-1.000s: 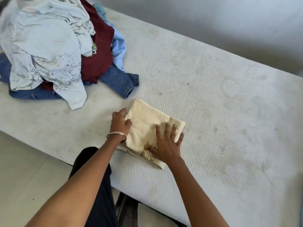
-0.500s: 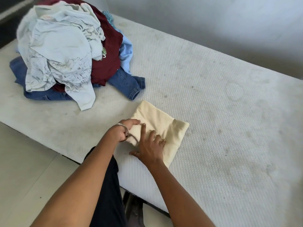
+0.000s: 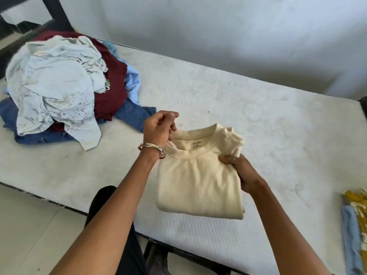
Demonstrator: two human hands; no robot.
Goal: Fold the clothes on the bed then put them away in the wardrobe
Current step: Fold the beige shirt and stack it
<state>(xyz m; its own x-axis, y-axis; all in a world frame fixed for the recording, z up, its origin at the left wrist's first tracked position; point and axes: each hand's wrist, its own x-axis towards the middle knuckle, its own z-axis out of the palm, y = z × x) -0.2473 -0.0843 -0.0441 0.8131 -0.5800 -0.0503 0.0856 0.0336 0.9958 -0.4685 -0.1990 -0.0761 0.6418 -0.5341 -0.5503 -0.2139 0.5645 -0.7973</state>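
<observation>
A folded cream T-shirt (image 3: 198,181) hangs lifted above the white mattress (image 3: 258,120), collar side facing me. My left hand (image 3: 159,127), with a metal bangle on the wrist, pinches the shirt's left shoulder by the collar. My right hand (image 3: 241,171) grips the shirt's right edge with the thumb on top. A heap of unfolded clothes (image 3: 59,90) lies at the mattress's far left: a pale printed shirt on top, a maroon garment, a light blue piece and blue jeans underneath.
Folded yellow and light blue garments (image 3: 355,231) lie at the right edge of the mattress. A white wall runs behind the bed. Tiled floor (image 3: 29,235) lies at lower left, along the bed's dark frame. My dark-clad leg stands against the bed's near edge.
The cream shirt lay flat on the mattress under both hands; now both hands have lifted it off the bed and turned it collar side up. The view has shifted right.
</observation>
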